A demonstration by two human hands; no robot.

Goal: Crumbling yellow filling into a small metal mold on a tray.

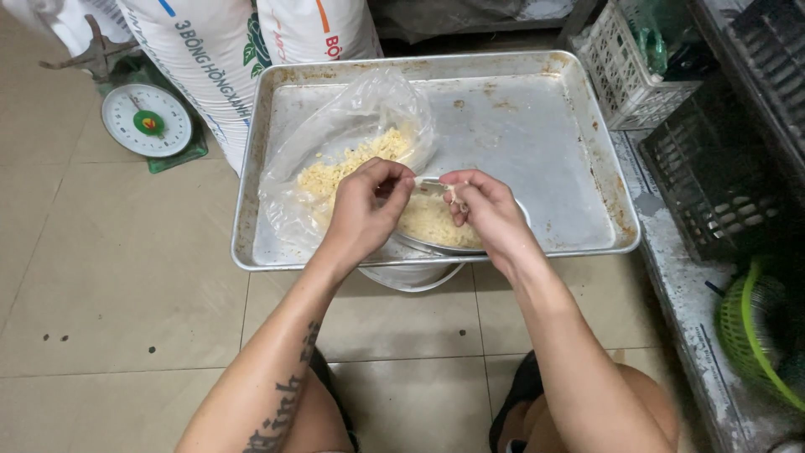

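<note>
Fingers (457, 197) of both hands pinch a garlic clove (432, 183) — above the bowl (436, 243).

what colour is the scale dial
White dial with a green and red centre, on a green base, in the head view.

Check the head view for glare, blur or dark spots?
Head view: soft sheen on the metal tray, not blown out; the clear plastic bag catches mild highlights; left hand and right hand look sharp; the black crates at right sink into shadow, detail lost; edges bow slightly from the wide lens.
</note>
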